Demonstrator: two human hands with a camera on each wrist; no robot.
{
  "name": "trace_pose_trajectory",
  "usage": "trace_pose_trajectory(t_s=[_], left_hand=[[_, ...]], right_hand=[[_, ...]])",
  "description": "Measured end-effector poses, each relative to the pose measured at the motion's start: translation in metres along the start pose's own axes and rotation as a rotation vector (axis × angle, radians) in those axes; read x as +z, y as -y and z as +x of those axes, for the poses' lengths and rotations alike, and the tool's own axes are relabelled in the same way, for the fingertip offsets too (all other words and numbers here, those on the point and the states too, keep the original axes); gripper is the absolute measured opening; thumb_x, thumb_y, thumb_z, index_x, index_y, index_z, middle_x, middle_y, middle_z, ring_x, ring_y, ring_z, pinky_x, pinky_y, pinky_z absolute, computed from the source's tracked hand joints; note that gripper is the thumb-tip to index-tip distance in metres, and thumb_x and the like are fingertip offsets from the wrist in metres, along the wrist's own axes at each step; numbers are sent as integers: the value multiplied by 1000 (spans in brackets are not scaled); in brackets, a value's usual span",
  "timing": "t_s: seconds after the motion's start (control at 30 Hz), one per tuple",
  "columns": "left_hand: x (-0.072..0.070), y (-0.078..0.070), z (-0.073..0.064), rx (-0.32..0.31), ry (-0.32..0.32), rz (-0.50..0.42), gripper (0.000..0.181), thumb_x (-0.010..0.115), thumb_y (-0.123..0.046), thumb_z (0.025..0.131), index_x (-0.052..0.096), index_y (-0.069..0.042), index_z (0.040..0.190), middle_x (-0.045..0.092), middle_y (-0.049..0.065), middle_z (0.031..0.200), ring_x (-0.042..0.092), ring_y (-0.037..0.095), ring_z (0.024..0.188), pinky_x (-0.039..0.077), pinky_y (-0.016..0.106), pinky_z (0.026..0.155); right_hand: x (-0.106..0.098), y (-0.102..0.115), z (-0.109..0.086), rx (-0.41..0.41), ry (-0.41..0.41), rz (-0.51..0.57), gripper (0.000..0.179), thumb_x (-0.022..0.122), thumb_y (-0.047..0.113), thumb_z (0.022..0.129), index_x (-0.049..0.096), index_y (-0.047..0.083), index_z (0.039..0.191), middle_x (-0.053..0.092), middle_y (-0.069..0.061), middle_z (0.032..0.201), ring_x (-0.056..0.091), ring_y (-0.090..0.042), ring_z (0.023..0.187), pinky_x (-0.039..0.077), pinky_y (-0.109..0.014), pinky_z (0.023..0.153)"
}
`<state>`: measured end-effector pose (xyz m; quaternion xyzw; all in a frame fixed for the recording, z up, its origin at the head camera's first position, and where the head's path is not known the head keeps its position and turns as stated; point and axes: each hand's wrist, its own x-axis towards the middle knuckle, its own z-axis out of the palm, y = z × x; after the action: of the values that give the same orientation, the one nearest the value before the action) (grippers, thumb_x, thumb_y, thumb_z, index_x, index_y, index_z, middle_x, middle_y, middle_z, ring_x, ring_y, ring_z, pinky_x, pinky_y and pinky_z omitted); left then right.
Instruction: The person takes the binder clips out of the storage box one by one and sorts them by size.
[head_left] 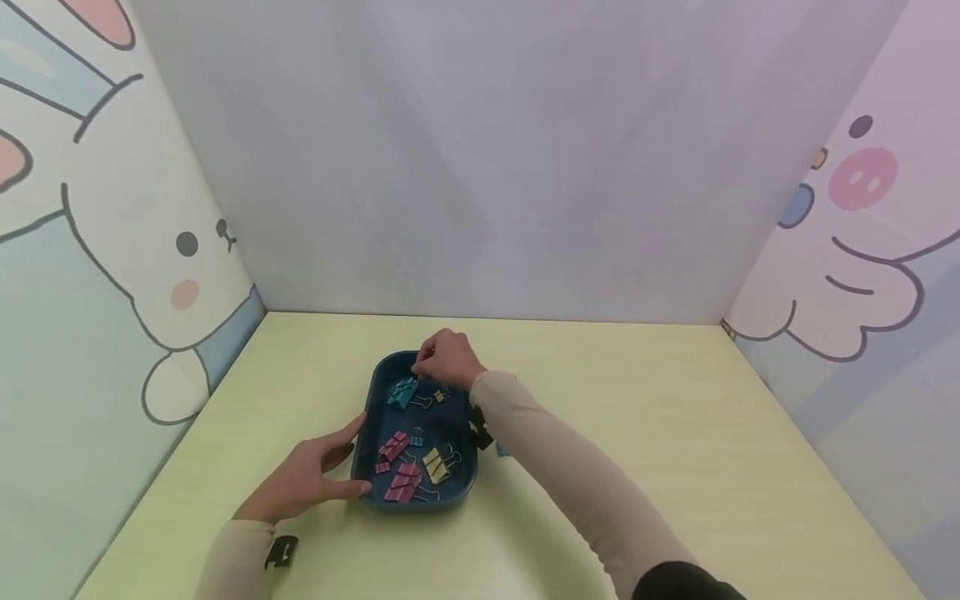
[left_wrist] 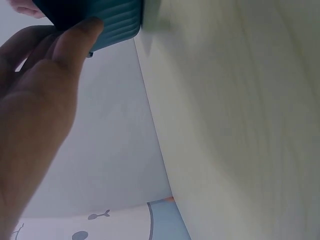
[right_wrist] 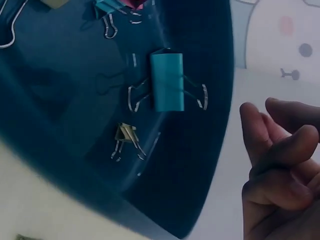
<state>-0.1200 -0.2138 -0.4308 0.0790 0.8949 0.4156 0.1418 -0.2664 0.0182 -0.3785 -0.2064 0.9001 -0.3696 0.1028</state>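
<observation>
A dark blue tray [head_left: 463, 498] stands on the table with several binder clips inside. At its left side my left hand [head_left: 311, 471] holds it, thumb [left_wrist: 82, 37] against the ridged outer wall. My right hand [head_left: 450, 358] is over the far right part of the tray, fingers loosely bent, nothing showing between them in the right wrist view. Nearest to it lie a teal binder clip [right_wrist: 167, 82] and a small yellow one [right_wrist: 127, 132]. Toward the near end are pink clips [head_left: 405, 483], a pale yellow clip [head_left: 437, 465] and a small teal clip [head_left: 416, 437].
Beside the tray, partly hidden under the right forearm, a small blue thing [head_left: 502, 450] lies on the table [head_left: 637, 417]. A pale wall [head_left: 487, 167] rises behind, with cartoon-printed panels on both sides.
</observation>
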Motion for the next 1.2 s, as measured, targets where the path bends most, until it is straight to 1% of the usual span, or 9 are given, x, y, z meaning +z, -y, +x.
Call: trace_pose_trajectory(t_s=[0.1,0.2,0.3,0.37,0.57,0.73,0.87,1.03,1.2], left_hand=[[0,1,0,5,2,-3,101,83,-41,81,26,-18,160,33,22,162,44,45,143,46,49,114],[-1,1,-1,12,3,-3,101,83,-40,81,25,-17,160,32,22,162,43,45,143,46,49,114],[-2,1,-1,23,2,0,101,83,-40,81,25,-16,160,32,22,162,43,45,143,45,49,114],[-2,1,-1,28,-1,2,100,82,-40,82,25,-15,160,32,22,162,43,45,143,45,49,114],[-2,2,-1,28,4,-8,100,83,-38,82,26,-16,160,31,23,163,43,45,143,45,49,114],[-1,1,-2,24,9,-20,100,83,-38,81,26,-16,160,31,22,163,43,45,143,45,49,115],[-1,-1,-3,15,11,-17,100,83,-39,82,26,-16,160,32,24,162,43,46,143,46,49,114],[-1,-1,-3,8,8,-19,100,82,-39,82,26,-16,160,31,23,162,43,45,143,45,48,114],[-2,0,-3,7,12,-7,99,82,-40,82,25,-16,160,32,24,162,44,46,142,46,49,113]], right_hand=[[7,3,2,81,4,-63,21,72,19,92,78,4,78,76,-12,76,56,-13,48,47,-19,44],[12,8,4,141,25,-132,30,73,22,91,74,4,67,69,-8,62,58,-15,47,44,-19,41],[15,12,6,161,39,-189,39,72,23,91,64,8,55,59,-2,51,64,-18,49,43,-19,39],[18,14,9,157,36,-209,40,73,22,90,61,11,54,58,0,50,66,-18,50,44,-19,40],[27,11,16,218,29,-120,23,74,13,87,71,6,66,66,-4,56,61,-13,46,45,-21,41],[35,5,22,260,25,-27,23,73,2,82,70,4,59,63,-4,51,59,-14,44,42,-22,39],[36,6,21,254,17,7,29,70,0,83,67,4,54,61,-4,49,64,-17,46,44,-23,38],[35,10,15,223,8,42,32,67,2,87,67,3,56,61,-4,49,67,-20,50,53,-27,42],[32,13,13,192,-7,56,25,68,0,85,70,0,60,60,-3,48,67,-20,50,50,-25,41]])
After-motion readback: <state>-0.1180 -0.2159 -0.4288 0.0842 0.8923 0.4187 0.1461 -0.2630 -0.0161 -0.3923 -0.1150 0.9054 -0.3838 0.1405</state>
